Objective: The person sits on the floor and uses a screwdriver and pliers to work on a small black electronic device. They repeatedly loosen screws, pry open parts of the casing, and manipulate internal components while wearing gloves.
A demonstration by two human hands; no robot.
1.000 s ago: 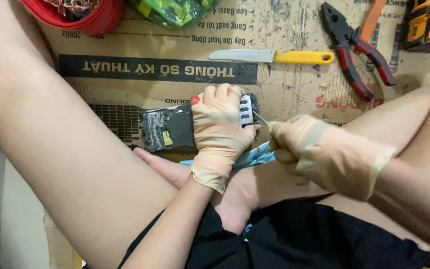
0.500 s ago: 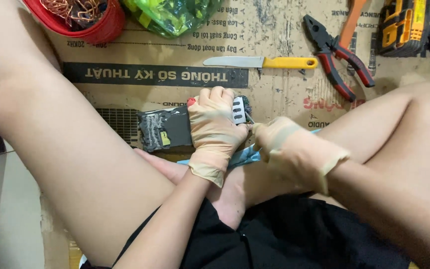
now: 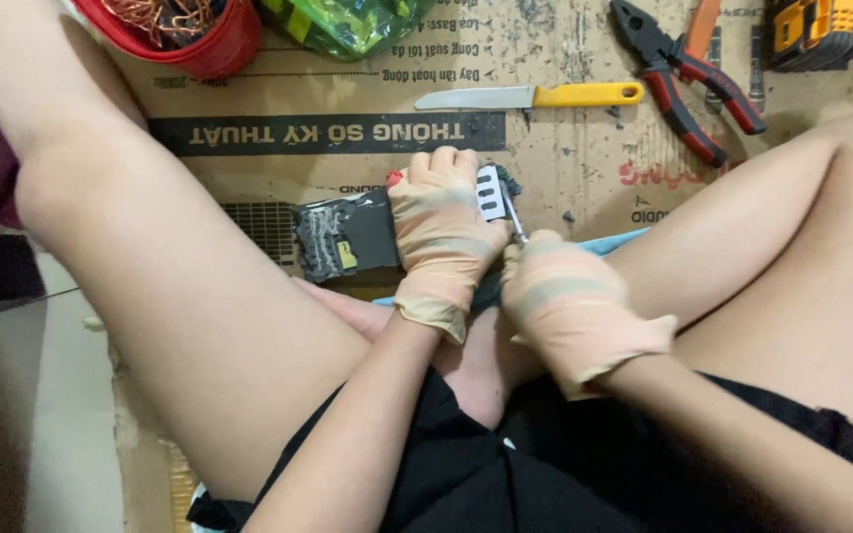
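A person is sitting on the floor with both legs spread wide, and the work is lying in the gap between them, so both arms can reach it easily. The left hand [image 3: 443, 232], in a thin tan glove, is wrapping its fingers closed over the top of a dark, flat electronic part [image 3: 348, 237] and is pressing it down on the cardboard sheet [image 3: 565, 163], most likely so it is not sliding around. The part is sitting in the middle of the picture, just in front of the person's feet, with a small pale metal piece [image 3: 489, 191] showing at its right end. The right hand [image 3: 565, 301], gloved too, is curling shut around a thin metal tool [image 3: 512, 217], and the tip is poking at that right end beside the left fingers. The handle is hiding inside the fist, so I cannot tell what kind of tool it is. Other tools are lying farther away, well apart from the hands but close enough to grab: a knife with a yellow handle [image 3: 530, 96], red-handled pliers [image 3: 688, 79], and a yellow and black tool [image 3: 816, 30] in the corner. A red bowl [image 3: 214, 49] is holding tangled copper wire [image 3: 165, 15], and a green bag [image 3: 348, 22] is lying next to it.
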